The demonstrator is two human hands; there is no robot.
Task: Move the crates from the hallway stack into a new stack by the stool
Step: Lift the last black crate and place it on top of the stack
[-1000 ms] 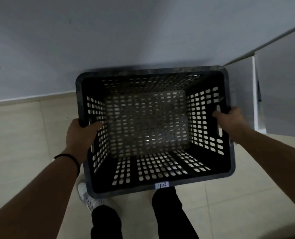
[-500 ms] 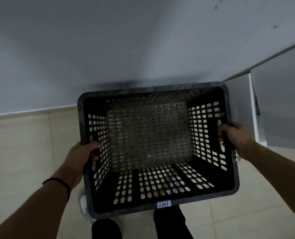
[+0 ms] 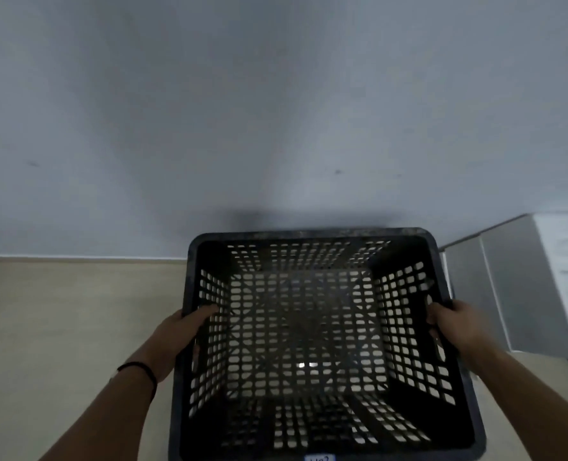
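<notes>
Carrying one black perforated crate (image 3: 309, 344), left hand (image 3: 179, 337) and right hand (image 3: 458, 324) clamped on its side walls; neither stack nor stool visible, progress unclear.

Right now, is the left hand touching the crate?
Touching. The head view shows the left hand wrapped over the crate's left rim, fingers curled inside against the slotted wall.
</notes>
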